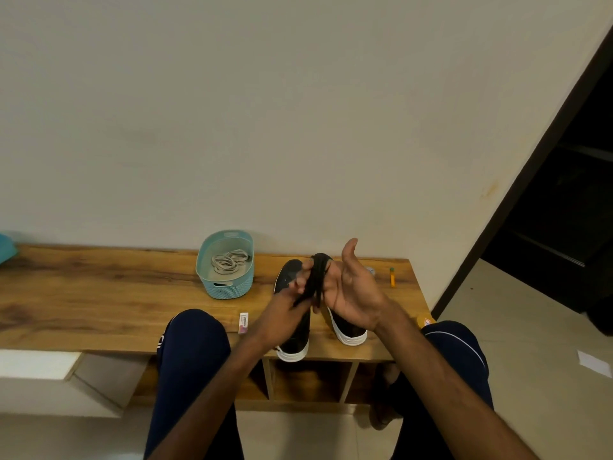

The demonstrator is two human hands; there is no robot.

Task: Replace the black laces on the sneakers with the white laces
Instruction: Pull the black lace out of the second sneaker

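Two black sneakers with white soles stand side by side on the wooden bench (99,293), the left sneaker (293,340) and the right sneaker (348,328), both partly hidden behind my hands. A black lace (316,277) is wound in loops around the fingers of my right hand (351,293), which is held palm up with the thumb raised. My left hand (292,305) pinches the hanging end of that lace just beside it. The white laces (229,260) lie coiled inside a light blue basket (225,287) to the left of the shoes.
A small white and pink eraser packet (243,323) lies near the bench's front edge. A yellow marker (392,277) lies at the right end. My knees in dark trousers sit against the bench. A dark doorway is at the right.
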